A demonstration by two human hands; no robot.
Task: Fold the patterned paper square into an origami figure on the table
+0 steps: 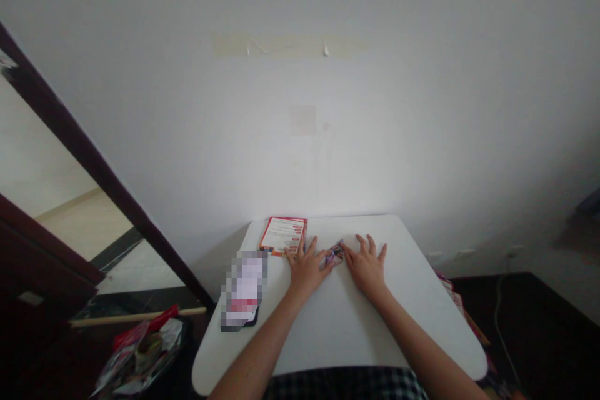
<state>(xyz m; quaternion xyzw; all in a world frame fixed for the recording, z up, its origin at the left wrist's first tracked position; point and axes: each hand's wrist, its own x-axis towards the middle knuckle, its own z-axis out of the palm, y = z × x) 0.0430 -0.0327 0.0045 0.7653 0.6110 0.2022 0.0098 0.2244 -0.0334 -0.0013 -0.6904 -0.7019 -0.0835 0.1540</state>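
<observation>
Between my two hands a small piece of colourful printed paper [334, 254], apparently folded, lies on the white table [337, 325]. My left hand [305, 267] rests with its fingers spread, its thumb and index finger at the paper's left side. From the right, my right hand [366, 264] touches the paper's edge with its index finger and thumb, the other fingers stretched out. Just beyond my left hand's fingers sits a small stack of printed sheets [284, 234] with red edges, partly covered by the fingertips.
A phone [246, 290], its screen blurred out, lies at the table's left. A bin with rubbish [150, 350] and a wooden stick [192, 312] are on the floor at left. The wall [300, 169] stands behind the table. At right a cable [499, 319] hangs down.
</observation>
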